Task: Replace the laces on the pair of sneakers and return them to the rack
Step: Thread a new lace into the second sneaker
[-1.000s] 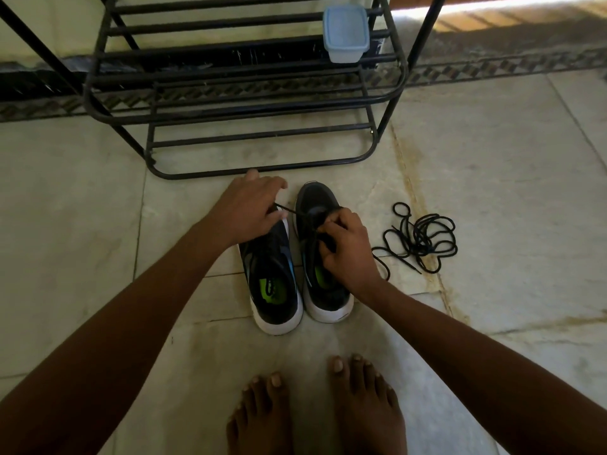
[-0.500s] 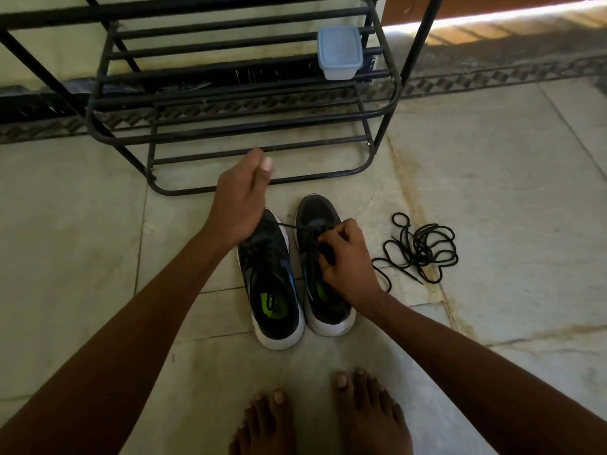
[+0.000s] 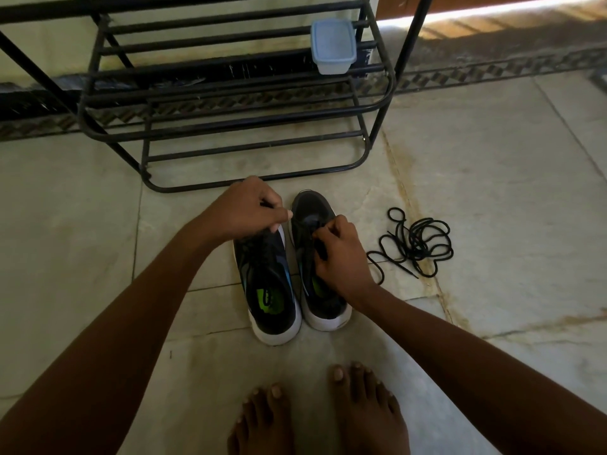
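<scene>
- Pale stone floor tiles (image 3: 492, 178) spread under me, with a patterned dark border strip (image 3: 492, 68) running along the far edge.
- My right hand (image 3: 341, 257) sits over the right sneaker (image 3: 315, 257), fingers curled tight and pinching the black lace (image 3: 303, 224) at the eyelets near the toe end.
- My left hand (image 3: 246, 210) hovers over the toe of the left sneaker (image 3: 267, 290), fingers curled and thumb pressed forward; it seems to pinch the other end of that lace, though the strand between my hands is thin and hard to follow.
- Both sneakers stand side by side on the floor, touching, toes pointing away from me, white soles and green insoles showing behind my hands.
- Just to the right of my right hand lies a loose tangle of black laces (image 3: 417, 244) on the tile, apart from the shoes.
- Beyond my left hand stands the black metal rack (image 3: 230, 126), its lowest bar near the sneaker toes.
- On a rack shelf, far beyond my right hand, sits a small lidded plastic container (image 3: 333, 46).
- My bare feet (image 3: 361, 412) rest on the floor nearest me, behind the heels of the sneakers.
</scene>
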`<state>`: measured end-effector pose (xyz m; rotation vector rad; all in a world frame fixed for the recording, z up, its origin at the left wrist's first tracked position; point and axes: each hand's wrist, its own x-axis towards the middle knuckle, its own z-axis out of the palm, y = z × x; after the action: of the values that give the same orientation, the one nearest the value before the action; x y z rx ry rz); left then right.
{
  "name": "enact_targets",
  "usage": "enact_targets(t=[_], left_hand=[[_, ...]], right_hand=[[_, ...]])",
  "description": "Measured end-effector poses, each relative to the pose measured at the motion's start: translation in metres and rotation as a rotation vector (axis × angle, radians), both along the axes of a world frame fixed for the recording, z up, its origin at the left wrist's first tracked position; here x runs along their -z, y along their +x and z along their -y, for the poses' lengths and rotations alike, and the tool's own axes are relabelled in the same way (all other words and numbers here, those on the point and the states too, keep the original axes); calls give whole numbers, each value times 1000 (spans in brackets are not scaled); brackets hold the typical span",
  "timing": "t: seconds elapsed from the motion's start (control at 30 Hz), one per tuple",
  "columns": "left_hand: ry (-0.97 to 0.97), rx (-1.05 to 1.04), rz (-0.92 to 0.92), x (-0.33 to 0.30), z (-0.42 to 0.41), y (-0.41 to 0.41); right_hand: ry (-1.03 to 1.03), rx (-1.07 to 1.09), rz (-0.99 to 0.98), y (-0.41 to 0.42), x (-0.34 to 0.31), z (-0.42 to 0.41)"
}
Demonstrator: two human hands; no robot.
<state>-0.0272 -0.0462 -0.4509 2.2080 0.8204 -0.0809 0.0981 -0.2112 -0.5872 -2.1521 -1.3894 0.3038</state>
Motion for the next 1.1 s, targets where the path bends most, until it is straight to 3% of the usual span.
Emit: enact_targets(t=[0.23, 0.37, 0.43, 0.53, 0.7, 0.83, 1.0, 1.1], left_hand=[[-123, -80, 32, -4, 2, -5], [47, -99, -68, -5, 8, -4], [67, -139, 28, -6, 12, -3], [-166, -189, 313, -12, 17, 2], [-569, -275, 606, -18, 21, 12], [-696, -361, 725, -11, 12, 8], [-486, -396, 701, -3, 19, 10], [-456, -409, 700, -2, 21, 10]], right_hand=[[-15, -6, -32, -1, -1, 0], [46, -40, -166, 7, -8, 0], [153, -23, -258, 9, -18, 0], [269, -46, -456, 10, -33, -7], [220, -192, -1044, 9, -61, -26], [184, -167, -995, 12, -66, -26], [208, -174, -965, 11, -69, -24], [227, -183, -990, 13, -73, -22]])
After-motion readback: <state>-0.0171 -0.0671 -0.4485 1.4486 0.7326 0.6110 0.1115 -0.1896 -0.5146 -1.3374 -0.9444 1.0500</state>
